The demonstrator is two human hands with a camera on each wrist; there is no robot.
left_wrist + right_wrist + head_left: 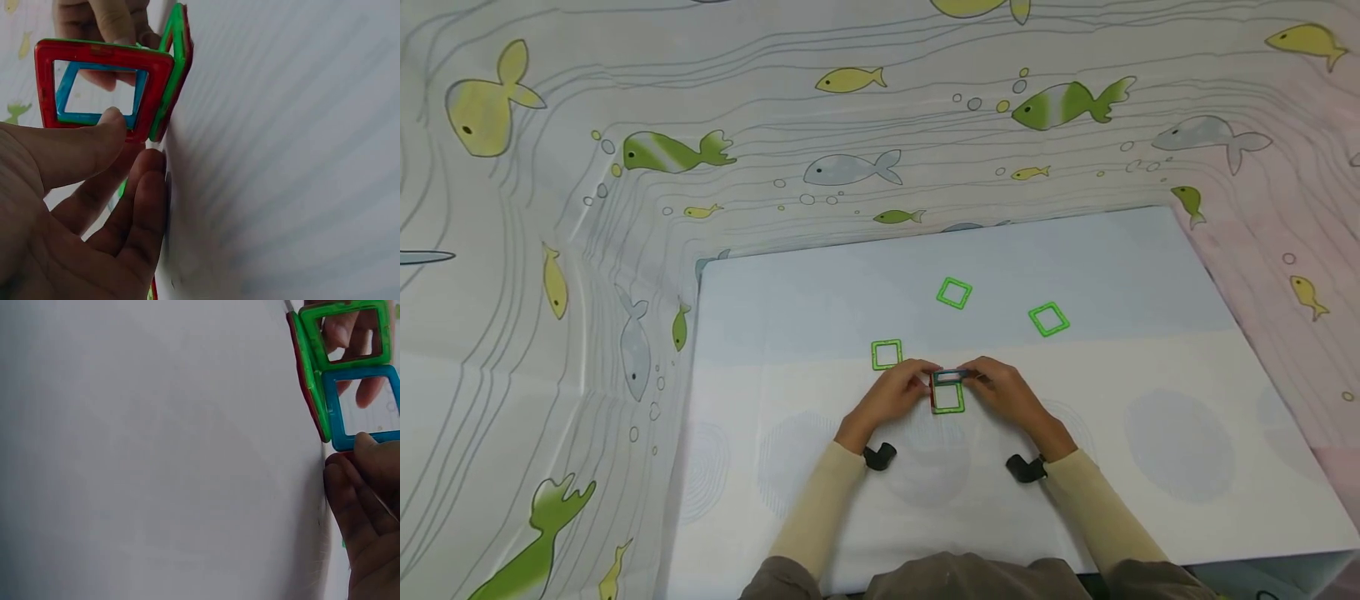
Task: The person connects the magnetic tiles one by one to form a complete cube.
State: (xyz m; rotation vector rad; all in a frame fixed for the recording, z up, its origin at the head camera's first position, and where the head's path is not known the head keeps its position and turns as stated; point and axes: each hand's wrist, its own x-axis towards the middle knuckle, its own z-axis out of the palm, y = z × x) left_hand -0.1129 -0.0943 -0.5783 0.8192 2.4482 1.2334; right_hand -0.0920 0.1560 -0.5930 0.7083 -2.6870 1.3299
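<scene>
Three square magnetic tiles are joined into a corner in front of the person. A green-framed tile (pixel 948 411) lies flat on the table, with a red-framed tile (pixel 103 50) standing at its left edge. A blue-framed tile (pixel 334 412) stands along its far edge and meets the red one. My left hand (pixel 891 393) pinches the red tile's edge, its thumb on the frame and the other fingers bent below. From the other side, my right hand (pixel 1006 393) pinches the blue tile by its outer edge, thumb on the frame.
Three loose green square tiles lie on the white table (pixel 1150 392): one tile (pixel 887 367) just beyond the left hand, another tile (pixel 967 297) farther back, a third tile (pixel 1060 314) to the right. A fish-patterned covering (pixel 760 200) rises behind and at the left.
</scene>
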